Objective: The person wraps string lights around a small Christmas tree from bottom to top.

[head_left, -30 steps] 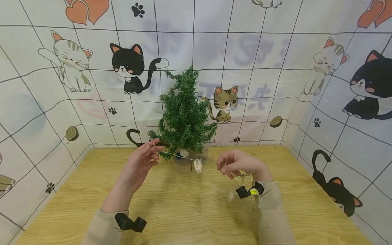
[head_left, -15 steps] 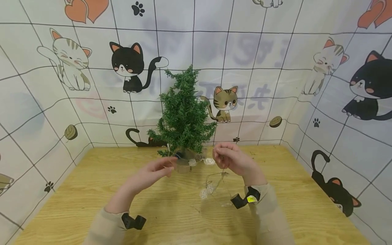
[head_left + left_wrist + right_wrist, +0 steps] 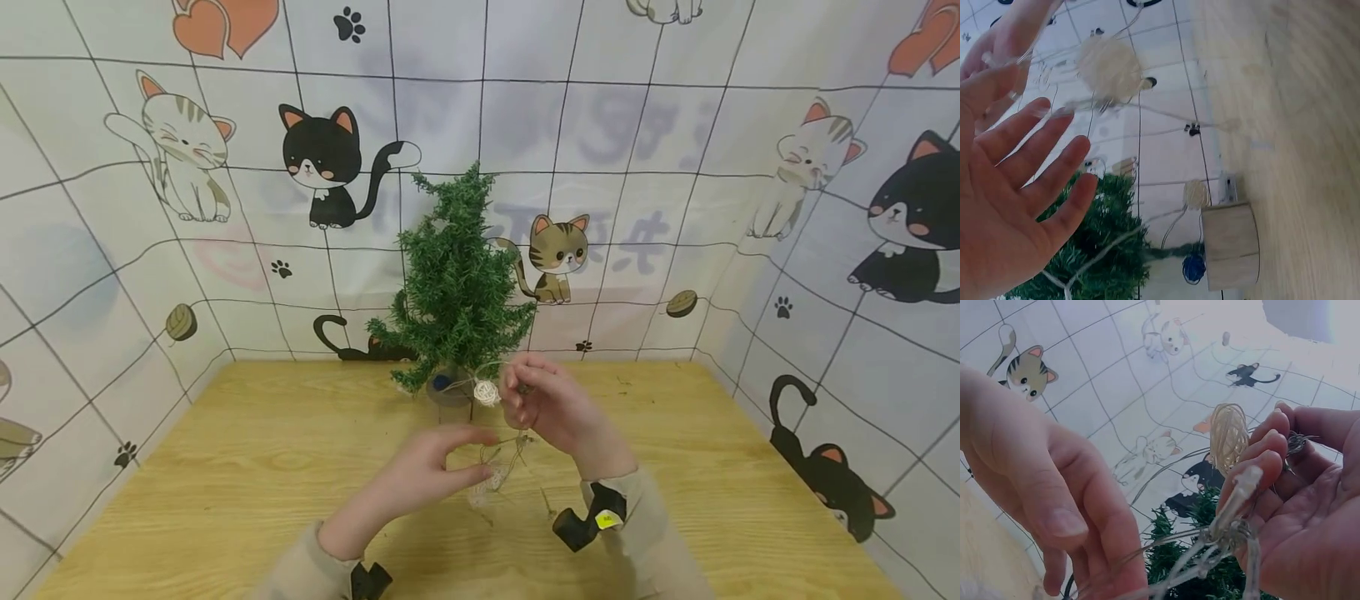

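Note:
My right hand pinches the thin wire of a string of lights with curled fingers. Beside its fingertips hangs a pale woven ball of that string. In the right wrist view a tangled knot of clear wire dangles under the fingers. Lower left, my left hand has its fingers extended around the hanging wires, apparently without gripping them. More pale balls hang there, partly blurred. Behind stands a small green artificial tree; in the left wrist view, wire runs across its branches.
The tree's round wooden base stands on the wood-grain table near the back wall. A dark blue ball and another pale woven ball are near the base. Cat-patterned cloth covers the walls.
My left hand has let go of the stretched wire and moved right and down toward the dangling part. My right hand has shifted left, still holding the string of lights.

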Demonstrator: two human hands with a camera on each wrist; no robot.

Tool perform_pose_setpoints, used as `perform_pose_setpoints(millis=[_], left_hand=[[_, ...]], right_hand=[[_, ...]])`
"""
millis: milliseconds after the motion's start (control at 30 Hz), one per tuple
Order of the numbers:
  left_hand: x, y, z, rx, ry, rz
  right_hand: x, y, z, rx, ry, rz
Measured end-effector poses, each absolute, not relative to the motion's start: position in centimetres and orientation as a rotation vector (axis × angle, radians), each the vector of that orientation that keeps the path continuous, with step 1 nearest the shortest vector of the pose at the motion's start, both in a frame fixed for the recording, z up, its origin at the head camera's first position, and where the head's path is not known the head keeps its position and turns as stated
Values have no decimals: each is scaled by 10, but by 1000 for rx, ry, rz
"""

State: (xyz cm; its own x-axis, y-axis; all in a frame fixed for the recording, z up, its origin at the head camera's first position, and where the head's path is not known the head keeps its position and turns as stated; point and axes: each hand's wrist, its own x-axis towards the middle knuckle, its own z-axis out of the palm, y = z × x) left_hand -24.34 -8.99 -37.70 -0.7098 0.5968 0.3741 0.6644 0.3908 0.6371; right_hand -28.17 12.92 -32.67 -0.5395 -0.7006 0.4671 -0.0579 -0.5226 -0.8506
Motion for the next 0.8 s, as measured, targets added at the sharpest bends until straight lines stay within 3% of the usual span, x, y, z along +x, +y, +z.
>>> perform_pose_setpoints(millis=[800], left_hand=[[-233,-114,-346,-980,-2310,-751]], right_hand=[[-288,127,-327,-1020,1354,-2279]])
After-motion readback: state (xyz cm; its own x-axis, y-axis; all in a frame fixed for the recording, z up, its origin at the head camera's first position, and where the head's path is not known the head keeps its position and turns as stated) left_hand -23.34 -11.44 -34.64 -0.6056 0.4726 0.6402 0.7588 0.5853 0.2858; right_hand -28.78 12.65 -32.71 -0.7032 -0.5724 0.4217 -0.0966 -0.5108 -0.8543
